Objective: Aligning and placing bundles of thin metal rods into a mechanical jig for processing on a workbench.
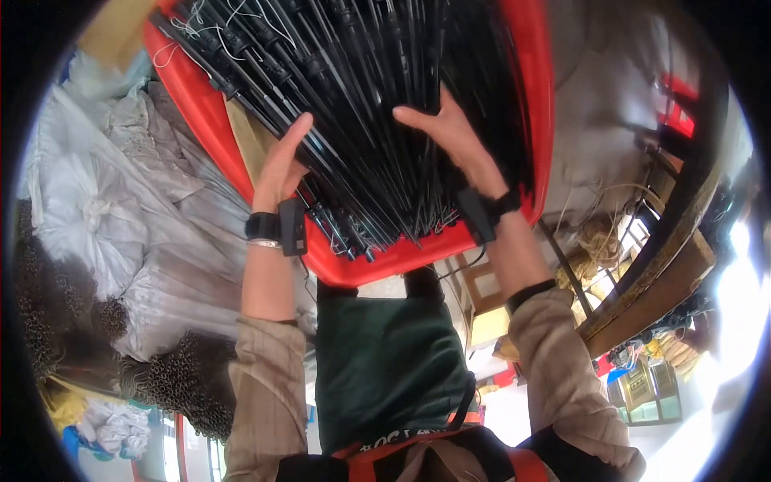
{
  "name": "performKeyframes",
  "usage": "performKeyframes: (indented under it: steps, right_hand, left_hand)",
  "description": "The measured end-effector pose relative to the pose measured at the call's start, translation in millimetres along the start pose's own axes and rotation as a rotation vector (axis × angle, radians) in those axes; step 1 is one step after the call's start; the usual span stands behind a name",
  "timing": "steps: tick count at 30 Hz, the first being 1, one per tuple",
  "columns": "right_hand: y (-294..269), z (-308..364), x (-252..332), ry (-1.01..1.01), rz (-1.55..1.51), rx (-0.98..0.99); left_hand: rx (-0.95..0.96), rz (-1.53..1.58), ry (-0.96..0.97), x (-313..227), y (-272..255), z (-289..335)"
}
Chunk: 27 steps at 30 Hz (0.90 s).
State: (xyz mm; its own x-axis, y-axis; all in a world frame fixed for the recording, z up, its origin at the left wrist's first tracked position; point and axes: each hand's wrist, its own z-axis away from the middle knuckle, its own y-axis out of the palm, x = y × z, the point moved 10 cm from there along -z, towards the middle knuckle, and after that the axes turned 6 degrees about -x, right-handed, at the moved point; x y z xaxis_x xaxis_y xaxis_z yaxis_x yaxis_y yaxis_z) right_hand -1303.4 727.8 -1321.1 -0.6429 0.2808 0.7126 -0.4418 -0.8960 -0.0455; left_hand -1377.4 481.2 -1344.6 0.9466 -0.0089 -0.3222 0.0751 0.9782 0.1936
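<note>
A pile of thin black rods with collars and metallic ribs, which look like umbrella frames (345, 104), fills a red plastic tub (337, 271) in front of me. My left hand (281, 165) is at the left side of the bundle, thumb up along the rods and fingers tucked beneath them. On the right, my right hand (456, 132) presses against the same bundle. Its thumb points left over the rods, while most of its fingers are hidden among them. The frames lie between my two hands. Loose white threads (233, 28) hang over their upper left part.
White sheeting (96, 193) covers stacks at the left, with bundled tube ends (181, 381) showing below. A curved wooden edge (650, 281) stands at the right, near coiled straw-coloured material (594, 249). Dark green cloth (385, 361) hangs over my front below the tub.
</note>
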Motion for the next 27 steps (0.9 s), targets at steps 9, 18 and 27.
performKeyframes:
  steps: [9,18,27]
  right_hand:
    - [14.9,5.4,18.2,-0.096,-0.057,0.079]
    - [-3.7,8.1,-14.4,-0.023,0.486,-0.292]
    - [13.6,92.1,39.6,-0.566,1.041,-0.635]
  left_hand:
    - [0.037,0.083,0.069,5.9,11.5,4.5]
    - [0.034,-0.055,0.17,-14.2,46.5,35.1]
    - [-0.046,-0.04,0.109,7.2,3.9,-10.4]
